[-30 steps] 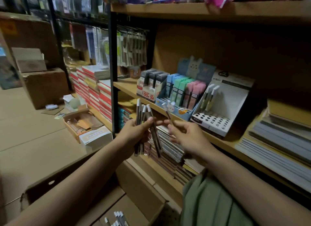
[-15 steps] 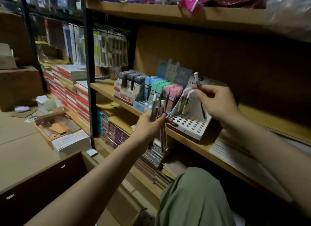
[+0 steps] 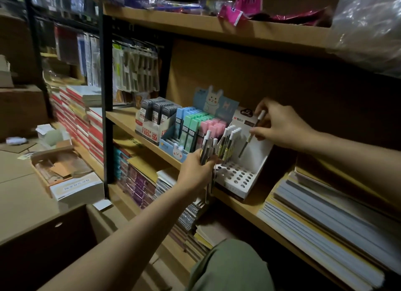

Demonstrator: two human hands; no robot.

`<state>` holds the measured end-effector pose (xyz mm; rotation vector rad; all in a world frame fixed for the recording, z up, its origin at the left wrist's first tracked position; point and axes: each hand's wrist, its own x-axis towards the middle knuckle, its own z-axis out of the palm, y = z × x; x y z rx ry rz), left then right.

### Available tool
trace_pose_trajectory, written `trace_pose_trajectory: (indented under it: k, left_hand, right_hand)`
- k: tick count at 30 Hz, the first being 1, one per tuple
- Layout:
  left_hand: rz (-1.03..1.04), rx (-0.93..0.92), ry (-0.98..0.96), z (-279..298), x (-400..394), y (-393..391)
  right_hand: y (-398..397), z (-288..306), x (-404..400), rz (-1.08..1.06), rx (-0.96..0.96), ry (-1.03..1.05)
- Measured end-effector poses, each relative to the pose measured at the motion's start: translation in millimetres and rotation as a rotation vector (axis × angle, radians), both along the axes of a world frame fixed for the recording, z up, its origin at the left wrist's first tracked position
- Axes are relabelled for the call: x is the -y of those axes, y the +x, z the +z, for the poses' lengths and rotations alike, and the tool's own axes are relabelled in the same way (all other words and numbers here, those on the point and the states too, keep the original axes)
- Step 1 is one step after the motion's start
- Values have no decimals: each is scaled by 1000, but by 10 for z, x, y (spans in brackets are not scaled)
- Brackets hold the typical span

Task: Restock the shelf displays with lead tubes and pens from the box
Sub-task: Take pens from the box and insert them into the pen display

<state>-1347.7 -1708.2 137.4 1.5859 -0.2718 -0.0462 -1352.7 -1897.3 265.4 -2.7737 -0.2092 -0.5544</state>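
Pinching a single pen (image 3: 251, 133) by thumb and fingertips, the right hand (image 3: 280, 126) held it tilted over the white pen display (image 3: 243, 178), tip low against the back panel. Three or four pens already stood at its left rear corner; the front holes lay open. The left hand (image 3: 196, 171) gripped a bundle of pens (image 3: 207, 148) at the shelf edge (image 3: 249, 208), just beside the lead tube boxes (image 3: 188, 130).
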Motion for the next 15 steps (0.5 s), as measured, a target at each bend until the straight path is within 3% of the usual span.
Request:
trace_pose_trajectory:
  k: [4,15]
  left_hand:
    - [5,-40,22,-115,0,47]
    - [0,-46,20,-138,7,121]
  right_hand:
    - [106,-40,30,101,-30,-155]
    - [186,-214,90,138,-41,-95]
